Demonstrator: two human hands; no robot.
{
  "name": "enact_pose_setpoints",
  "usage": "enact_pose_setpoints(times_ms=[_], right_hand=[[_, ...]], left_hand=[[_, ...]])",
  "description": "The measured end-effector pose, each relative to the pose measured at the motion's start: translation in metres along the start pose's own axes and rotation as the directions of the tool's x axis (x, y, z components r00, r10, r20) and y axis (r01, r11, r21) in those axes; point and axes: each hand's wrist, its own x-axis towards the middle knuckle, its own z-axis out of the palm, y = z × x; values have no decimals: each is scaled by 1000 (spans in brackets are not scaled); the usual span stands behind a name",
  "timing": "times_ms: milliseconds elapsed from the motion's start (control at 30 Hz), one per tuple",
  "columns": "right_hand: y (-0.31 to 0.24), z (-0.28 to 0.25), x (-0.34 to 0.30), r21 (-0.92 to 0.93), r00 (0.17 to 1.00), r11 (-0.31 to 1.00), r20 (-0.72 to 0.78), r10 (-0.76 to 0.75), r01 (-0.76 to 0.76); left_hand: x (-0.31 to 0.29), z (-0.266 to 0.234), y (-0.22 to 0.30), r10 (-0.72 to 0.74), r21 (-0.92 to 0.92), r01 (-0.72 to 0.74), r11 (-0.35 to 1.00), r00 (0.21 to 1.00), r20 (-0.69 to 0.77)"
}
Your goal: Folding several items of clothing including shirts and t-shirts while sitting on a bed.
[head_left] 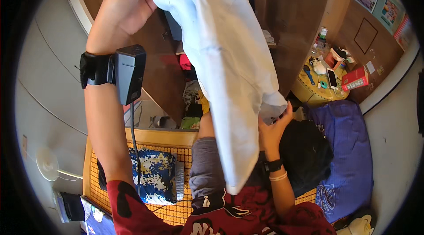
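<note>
A white garment (pixel 225 58), perhaps a shirt, hangs lengthwise in front of me, its lower end tapering to a point above my lap. My left hand (pixel 139 11) is raised at the top edge of the view and grips the cloth's upper part; some of its fingers are cut off by the frame. Lower down, my right hand (pixel 274 131) is closed around an open, folded edge of the same garment on its right side. A strapped black device (pixel 130 74) with a cable sits on my left forearm.
A folded blue camouflage cloth (pixel 154 175) lies on the woven bead mat (pixel 165 215) to my left. Black cloth (pixel 304 155) and a blue bag (pixel 344 146) are at right. Beyond stand an open brown wardrobe (pixel 291 22) with clothes and a cluttered round table (pixel 304 85).
</note>
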Motion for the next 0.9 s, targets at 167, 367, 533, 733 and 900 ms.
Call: enact_pose_setpoints(times_ms=[167,367,533,733,900], right_hand=[[126,9,19,93,758,962,637,142,-258],[136,51,36,393,789,783,583,192,-481],[148,18,21,589,800,543,467,377,-599],[157,-35,53,699,805,417,416,424,-581],[121,-9,-39,783,810,288,421,409,-552]], left_hand=[[18,-17,0,-71,-151,80,985,995,69],[33,-13,25,-108,-29,149,988,825,555],[9,2,63,-170,399,40,916,939,297],[45,-11,45,42,190,-59,980,995,90],[78,7,54,126,210,-146,967,986,105]])
